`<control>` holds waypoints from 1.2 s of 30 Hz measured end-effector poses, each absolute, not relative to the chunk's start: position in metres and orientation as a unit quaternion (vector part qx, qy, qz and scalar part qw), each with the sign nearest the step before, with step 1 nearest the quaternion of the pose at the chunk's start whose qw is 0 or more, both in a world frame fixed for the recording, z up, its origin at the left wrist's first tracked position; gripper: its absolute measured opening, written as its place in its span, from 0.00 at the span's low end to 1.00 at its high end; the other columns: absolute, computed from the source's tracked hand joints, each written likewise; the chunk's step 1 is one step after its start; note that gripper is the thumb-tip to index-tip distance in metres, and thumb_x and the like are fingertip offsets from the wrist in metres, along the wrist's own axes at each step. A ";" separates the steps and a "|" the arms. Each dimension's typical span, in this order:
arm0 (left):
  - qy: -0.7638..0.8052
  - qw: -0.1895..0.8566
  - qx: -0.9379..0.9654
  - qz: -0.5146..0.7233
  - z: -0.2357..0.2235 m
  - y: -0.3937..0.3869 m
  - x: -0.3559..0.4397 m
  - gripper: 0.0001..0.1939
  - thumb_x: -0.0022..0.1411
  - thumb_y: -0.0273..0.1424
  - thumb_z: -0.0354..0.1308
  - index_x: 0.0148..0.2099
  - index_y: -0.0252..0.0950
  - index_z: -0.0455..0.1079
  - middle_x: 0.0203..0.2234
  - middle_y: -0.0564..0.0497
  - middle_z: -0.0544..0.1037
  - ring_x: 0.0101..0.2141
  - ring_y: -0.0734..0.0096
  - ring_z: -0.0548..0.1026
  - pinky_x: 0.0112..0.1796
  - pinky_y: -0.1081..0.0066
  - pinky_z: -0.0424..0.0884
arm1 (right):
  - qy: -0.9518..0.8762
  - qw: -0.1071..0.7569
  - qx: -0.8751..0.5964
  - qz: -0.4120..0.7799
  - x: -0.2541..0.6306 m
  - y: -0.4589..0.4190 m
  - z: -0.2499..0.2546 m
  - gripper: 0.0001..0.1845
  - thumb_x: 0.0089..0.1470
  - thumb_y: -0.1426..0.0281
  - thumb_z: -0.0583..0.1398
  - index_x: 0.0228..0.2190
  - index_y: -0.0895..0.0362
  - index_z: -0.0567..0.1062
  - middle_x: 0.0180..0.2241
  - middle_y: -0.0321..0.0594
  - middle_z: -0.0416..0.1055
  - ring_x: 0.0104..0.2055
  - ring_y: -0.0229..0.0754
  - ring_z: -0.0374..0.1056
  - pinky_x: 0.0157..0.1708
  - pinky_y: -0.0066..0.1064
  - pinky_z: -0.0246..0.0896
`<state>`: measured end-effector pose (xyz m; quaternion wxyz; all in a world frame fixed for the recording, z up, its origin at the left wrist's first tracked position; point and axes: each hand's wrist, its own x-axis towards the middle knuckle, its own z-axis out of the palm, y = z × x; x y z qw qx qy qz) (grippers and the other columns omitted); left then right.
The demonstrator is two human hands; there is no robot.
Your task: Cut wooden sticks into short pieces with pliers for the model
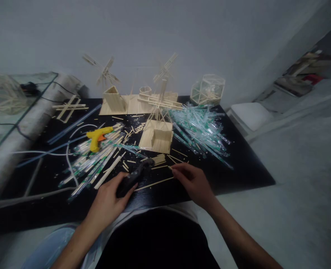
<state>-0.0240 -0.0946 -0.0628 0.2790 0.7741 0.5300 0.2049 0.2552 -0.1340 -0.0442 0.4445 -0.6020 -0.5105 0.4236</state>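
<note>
My left hand (110,194) is wrapped round a black hand tool (133,178) with a curved dark head; its exact kind is too blurred to make out. The head lies beside a small bundle of cut wooden sticks (159,160). To the right, the thumb and forefinger of my right hand (192,181) are pinched on the end of a thin wooden stick (169,168), just above the table. A longer wooden stick (154,184) lies between my hands, near the table's front edge. Behind them stands a wooden stick model (156,136) with crossed blades.
A yellow glue gun (99,137) rests on wrapped chopsticks (94,160) at left, its white cord looping near my left arm. Empty clear wrappers (200,127) are heaped at right. More windmill-like models (113,101) stand along the wall on the black table (238,172).
</note>
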 end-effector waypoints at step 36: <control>0.501 0.278 0.796 0.194 -0.060 -0.113 0.015 0.12 0.69 0.42 0.53 0.44 0.40 0.68 0.33 0.51 0.78 0.33 0.64 0.78 0.35 0.66 0.72 | -0.548 0.463 -0.558 0.417 0.234 -0.134 -0.039 0.10 0.59 0.66 0.61 0.34 0.57 0.81 0.27 0.38 0.75 0.30 0.40 0.70 0.32 0.30 0.64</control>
